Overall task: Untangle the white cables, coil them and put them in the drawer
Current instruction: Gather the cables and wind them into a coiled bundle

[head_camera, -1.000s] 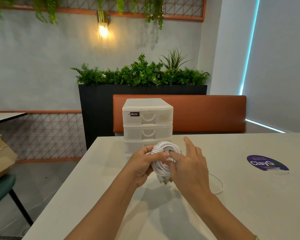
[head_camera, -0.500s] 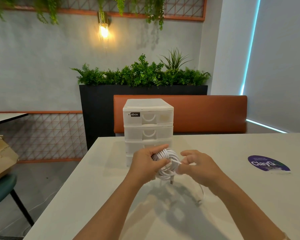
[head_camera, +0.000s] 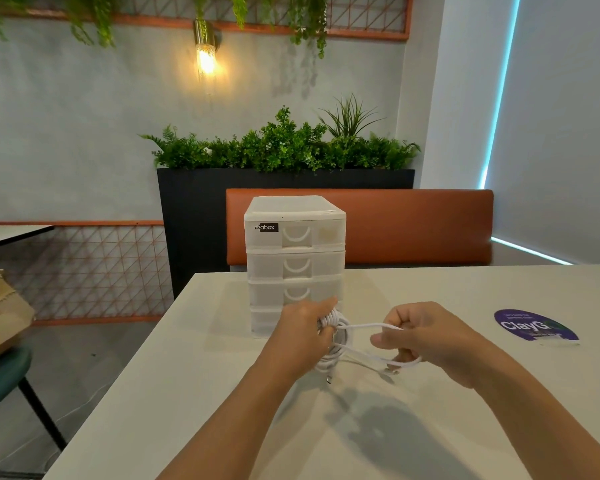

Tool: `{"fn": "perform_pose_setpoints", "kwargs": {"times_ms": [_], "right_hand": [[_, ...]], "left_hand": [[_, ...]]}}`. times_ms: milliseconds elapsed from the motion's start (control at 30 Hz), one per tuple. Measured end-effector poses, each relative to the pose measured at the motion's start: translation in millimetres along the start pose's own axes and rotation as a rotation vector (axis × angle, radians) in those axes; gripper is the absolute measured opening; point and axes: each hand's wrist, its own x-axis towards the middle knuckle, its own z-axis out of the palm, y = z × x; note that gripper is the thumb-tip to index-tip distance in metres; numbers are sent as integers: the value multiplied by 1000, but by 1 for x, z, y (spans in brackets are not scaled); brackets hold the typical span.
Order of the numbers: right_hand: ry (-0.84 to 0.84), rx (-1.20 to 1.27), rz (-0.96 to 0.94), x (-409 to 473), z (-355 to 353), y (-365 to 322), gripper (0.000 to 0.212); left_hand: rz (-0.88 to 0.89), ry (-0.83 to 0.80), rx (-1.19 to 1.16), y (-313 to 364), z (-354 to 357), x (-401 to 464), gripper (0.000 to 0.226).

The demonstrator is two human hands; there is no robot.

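White cable (head_camera: 340, 336) is mostly coiled above the table (head_camera: 187, 393): your left hand (head_camera: 302, 332) grips the bundle, your right hand (head_camera: 420, 336) pinches the loose tail. You've yet to finish wrapping; every drawer of the drawer unit (head_camera: 295, 258) looks closed.

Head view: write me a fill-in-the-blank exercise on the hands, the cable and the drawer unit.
1. The coiled white cable is gripped by the ____ hand.
2. The right hand pulls a loose loop of cable off to the ____ of the coil.
3. All drawers of the plastic drawer unit are ____.
4. The purple sticker lies on the ____.

Missing words: left; right; closed; table
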Motion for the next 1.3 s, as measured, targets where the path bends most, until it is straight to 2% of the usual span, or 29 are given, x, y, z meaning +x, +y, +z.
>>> {"fn": "perform_pose_setpoints", "kwargs": {"times_ms": [100, 200, 233, 300, 367, 467, 533, 667, 767, 900, 1133, 1300], "right_hand": [[-106, 72, -106, -3, -4, -1, 11], [-186, 338, -71, -4, -10, 1, 21], [-205, 359, -46, -5, -13, 1, 27], [-256, 204, 29, -8, -20, -1, 35], [-242, -121, 92, -11, -28, -5, 26], [4, -546, -15, -8, -38, -11, 14], [168, -657, -154, -7, -43, -17, 14], [367, -747, -397, -8, -43, -30, 7], [544, -796, -589, 0, -41, -35, 12], [717, -722, -697, 19, -39, -41, 15], [678, -593, -473, 50, -25, -37, 22], [421, -385, -193, 57, -3, -16, 33]], "left_hand": [[-3, 3, 25, -2, -2, 2, 45], [-5, 3, 27, -3, -2, 3, 44], [0, -4, 28, -3, -2, 2, 43], [2, -17, 40, -6, -3, 1, 41], [3, -28, 69, -11, -5, 1, 41], [3, -36, 79, -11, -8, 0, 40], [1, -40, 67, -7, -6, 0, 40], [-11, -105, 5, 2, -5, -2, 29], [44, -136, -19, 8, -6, -3, 25], [71, -169, -102, 18, -7, -5, 29], [105, -174, -230, 24, -17, -7, 35], [88, -63, -362, 23, -22, -6, 40]]}}
